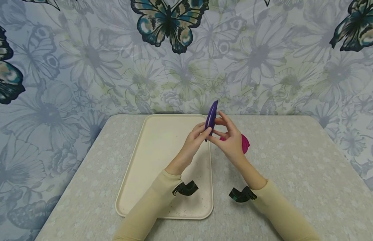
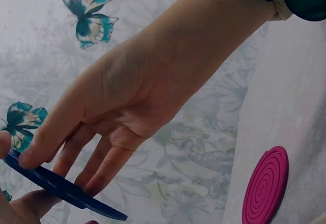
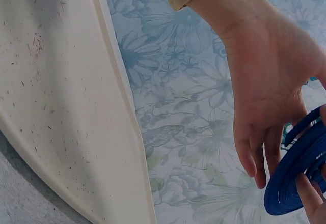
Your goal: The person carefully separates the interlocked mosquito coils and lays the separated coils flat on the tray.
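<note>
A thin purple coiled disc, wound in a spiral, is held up nearly edge-on above the far right corner of the tray. My left hand pinches its near left side between thumb and fingers. From the other side my right hand also pinches the disc, with its index finger raised. In the right wrist view the coiled disc looks blue, and one strand stands off its upper edge. Behind my right hand a pink spiral disc lies on the table; its coils show in the left wrist view.
A cream tray with a raised rim lies on the left half of the table. Small dark crumbs dot the tray in the right wrist view. A butterfly-and-flower patterned wall covering rises behind the table's far edge.
</note>
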The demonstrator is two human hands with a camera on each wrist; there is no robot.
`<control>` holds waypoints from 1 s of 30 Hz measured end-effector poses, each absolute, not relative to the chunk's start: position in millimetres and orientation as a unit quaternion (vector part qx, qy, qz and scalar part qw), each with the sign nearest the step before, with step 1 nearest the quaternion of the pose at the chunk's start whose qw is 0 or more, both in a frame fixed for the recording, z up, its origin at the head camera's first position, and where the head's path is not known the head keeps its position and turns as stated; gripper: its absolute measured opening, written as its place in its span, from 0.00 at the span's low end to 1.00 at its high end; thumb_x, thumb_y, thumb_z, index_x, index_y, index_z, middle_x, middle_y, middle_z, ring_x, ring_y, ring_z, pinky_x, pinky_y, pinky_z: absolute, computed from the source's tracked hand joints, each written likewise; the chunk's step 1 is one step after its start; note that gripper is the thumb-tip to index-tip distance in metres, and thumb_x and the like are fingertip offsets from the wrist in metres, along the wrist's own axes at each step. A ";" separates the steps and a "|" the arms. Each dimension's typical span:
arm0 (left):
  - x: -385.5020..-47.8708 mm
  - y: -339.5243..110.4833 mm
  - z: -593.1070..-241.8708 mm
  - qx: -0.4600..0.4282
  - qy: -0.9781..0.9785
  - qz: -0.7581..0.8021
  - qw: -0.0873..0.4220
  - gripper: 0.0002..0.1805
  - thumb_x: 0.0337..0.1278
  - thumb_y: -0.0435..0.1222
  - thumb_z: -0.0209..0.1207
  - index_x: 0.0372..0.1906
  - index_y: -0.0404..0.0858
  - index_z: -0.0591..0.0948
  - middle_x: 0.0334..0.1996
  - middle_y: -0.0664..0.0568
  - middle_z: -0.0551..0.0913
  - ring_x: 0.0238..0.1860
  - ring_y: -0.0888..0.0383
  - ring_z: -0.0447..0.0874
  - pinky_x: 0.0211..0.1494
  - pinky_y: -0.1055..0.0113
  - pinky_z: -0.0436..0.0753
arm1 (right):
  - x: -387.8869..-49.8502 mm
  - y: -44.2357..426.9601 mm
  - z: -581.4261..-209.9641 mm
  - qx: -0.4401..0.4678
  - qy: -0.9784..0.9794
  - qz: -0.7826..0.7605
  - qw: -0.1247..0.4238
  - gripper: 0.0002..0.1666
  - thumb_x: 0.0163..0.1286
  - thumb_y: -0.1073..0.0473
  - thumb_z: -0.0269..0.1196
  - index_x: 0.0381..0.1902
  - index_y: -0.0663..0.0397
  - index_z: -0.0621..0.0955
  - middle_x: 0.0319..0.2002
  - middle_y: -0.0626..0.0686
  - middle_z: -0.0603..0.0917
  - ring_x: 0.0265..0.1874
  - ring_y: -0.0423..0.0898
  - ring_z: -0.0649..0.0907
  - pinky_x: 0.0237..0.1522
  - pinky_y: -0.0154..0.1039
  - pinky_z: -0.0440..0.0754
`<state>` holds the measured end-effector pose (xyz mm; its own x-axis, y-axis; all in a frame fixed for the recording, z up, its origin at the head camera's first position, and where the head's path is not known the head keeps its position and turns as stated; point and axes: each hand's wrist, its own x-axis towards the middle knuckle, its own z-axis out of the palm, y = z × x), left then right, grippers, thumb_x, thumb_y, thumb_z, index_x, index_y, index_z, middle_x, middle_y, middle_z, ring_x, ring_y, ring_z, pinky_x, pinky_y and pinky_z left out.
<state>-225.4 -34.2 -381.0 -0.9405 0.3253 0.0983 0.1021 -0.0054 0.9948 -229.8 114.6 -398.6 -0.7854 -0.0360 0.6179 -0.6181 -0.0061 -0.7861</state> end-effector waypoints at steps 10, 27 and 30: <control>-227.8 -34.6 -380.4 0.133 0.671 0.725 0.083 0.24 0.71 0.43 0.45 0.64 0.37 0.72 0.63 0.43 0.73 0.65 0.51 0.67 0.70 0.50 0.64 | -225.1 112.2 -398.5 0.219 -0.627 0.722 0.195 0.38 0.56 0.81 0.59 0.66 0.71 0.64 0.49 0.43 0.81 0.51 0.41 0.79 0.43 0.27 0.83; -230.7 -39.9 -377.6 0.139 0.726 0.672 -0.047 0.16 0.64 0.37 0.57 0.50 0.31 0.82 0.46 0.39 0.85 0.52 0.51 0.84 0.61 0.59 0.79 | -225.6 116.7 -393.7 0.109 -0.649 0.735 0.162 0.19 0.67 0.66 0.59 0.55 0.67 0.77 0.39 0.39 0.86 0.39 0.37 0.83 0.42 0.27 0.83; -228.3 -39.9 -375.9 0.152 0.734 0.659 -0.058 0.16 0.63 0.36 0.58 0.52 0.31 0.82 0.49 0.41 0.84 0.53 0.51 0.83 0.58 0.62 0.81 | -225.1 116.8 -392.6 0.106 -0.649 0.736 0.159 0.19 0.66 0.67 0.60 0.55 0.67 0.76 0.40 0.39 0.86 0.41 0.39 0.84 0.45 0.28 0.83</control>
<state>-228.3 -39.9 -375.9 -0.9470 0.1473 0.2854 0.2995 0.0839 0.9504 -225.1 116.8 -392.6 -0.9271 0.0958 0.3623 -0.3715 -0.1067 -0.9223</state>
